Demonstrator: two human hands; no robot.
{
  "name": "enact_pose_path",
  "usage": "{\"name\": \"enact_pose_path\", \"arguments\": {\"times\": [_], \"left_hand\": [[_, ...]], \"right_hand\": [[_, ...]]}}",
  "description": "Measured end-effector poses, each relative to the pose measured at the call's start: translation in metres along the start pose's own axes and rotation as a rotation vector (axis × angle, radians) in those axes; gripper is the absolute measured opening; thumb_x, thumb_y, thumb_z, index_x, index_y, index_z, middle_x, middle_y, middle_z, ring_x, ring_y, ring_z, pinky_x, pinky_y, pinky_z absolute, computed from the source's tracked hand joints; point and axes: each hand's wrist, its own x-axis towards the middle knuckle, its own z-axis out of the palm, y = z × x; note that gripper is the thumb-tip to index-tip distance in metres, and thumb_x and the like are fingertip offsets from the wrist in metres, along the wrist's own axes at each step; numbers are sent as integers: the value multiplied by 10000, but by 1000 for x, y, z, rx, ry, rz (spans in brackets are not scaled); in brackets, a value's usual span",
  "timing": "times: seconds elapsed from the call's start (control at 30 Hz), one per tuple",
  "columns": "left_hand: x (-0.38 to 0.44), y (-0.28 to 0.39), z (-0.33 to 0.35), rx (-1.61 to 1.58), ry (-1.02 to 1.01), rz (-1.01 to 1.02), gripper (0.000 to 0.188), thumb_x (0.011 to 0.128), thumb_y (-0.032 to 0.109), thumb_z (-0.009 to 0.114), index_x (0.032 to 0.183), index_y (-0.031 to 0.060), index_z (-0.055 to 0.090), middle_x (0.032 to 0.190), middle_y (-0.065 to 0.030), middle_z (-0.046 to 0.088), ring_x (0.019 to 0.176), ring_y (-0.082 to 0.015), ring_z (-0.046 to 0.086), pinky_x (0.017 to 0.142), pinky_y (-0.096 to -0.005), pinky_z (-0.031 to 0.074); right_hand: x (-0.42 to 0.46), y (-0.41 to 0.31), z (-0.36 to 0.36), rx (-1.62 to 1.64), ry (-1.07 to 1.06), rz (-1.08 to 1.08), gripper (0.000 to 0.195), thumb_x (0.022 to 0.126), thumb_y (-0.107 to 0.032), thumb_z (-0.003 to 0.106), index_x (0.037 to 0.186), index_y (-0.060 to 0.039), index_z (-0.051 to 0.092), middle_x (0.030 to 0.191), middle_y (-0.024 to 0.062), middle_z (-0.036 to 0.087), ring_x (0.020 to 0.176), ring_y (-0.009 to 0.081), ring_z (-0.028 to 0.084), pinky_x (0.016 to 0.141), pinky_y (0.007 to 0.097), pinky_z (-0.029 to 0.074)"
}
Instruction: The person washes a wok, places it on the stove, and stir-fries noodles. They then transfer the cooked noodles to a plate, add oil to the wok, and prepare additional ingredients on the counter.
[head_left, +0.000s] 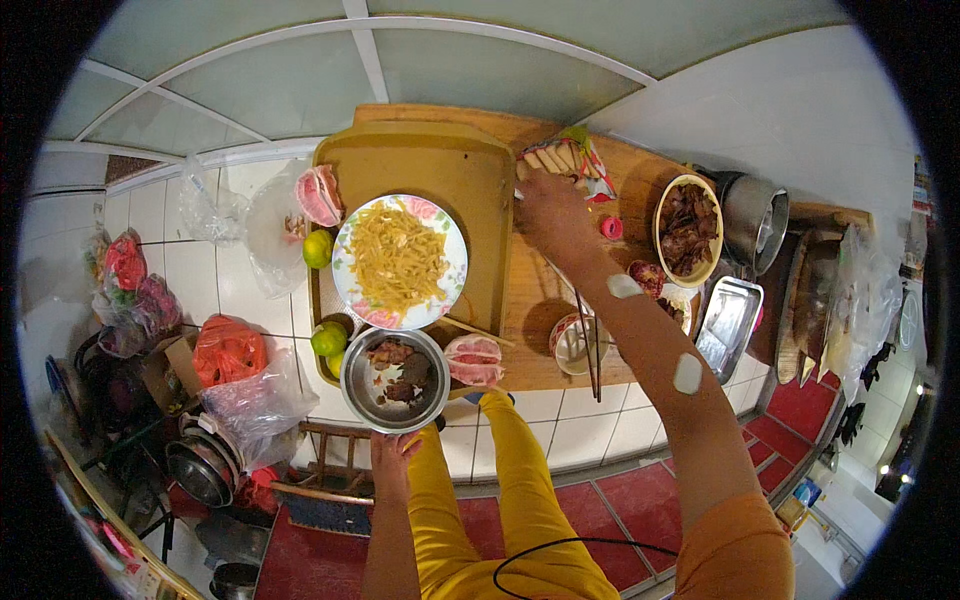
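Observation:
My left hand grips the near rim of a stainless steel bowl, which holds some dark reddish-brown food pieces. The bowl overlaps the near edge of a tan tray. Just beyond it, a floral plate carries pale yellow shredded food. My right hand reaches over the wooden table to the tray's right edge, beside an open packet of pale stick-shaped pieces. Its fingertips are hidden. Dark chopsticks slant under that forearm, across a small white bowl; whether the hand touches them cannot be told.
Peeled pomelo pieces and green citrus fruits lie around the tray. Rightward stand a bowl of dark brown food, a metal pot and a metal tray. A small wooden chair is at lower left.

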Motion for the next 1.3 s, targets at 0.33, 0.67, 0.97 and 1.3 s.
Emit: {"name": "enact_pose_path", "arguments": {"times": [0.33,0.67,0.97,1.3], "left_hand": [[5,20,19,-157,-99,-119,647,817,288,644,1318,105,279,1225,-119,490,1069,-271,554,864,-469,504],[28,10,12,-135,-3,-116,377,903,129,490,1251,51,366,1158,-154,532,947,-274,611,739,-398,573],[-3,29,12,-66,-56,-130,519,909,55,457,1370,101,224,1307,-155,411,1087,-289,541,823,-427,548],[-28,8,-33,-233,-19,-118,504,877,73,551,1334,95,338,1306,-118,433,1140,-283,497,885,-456,489]], "right_hand": [[51,-50,44,-313,-401,10,258,854,-128,518,1081,-14,562,1090,172,556,954,279,587,768,357,512],[34,-83,-5,368,-245,252,177,763,-10,577,940,-23,578,938,134,586,806,236,608,690,336,500],[120,-236,-27,1519,-144,131,199,724,-15,608,922,-28,616,837,107,565,753,194,547,679,295,445],[51,-107,-18,607,-114,456,314,803,-79,585,1106,-6,546,976,190,617,878,318,597,780,385,464]]}}
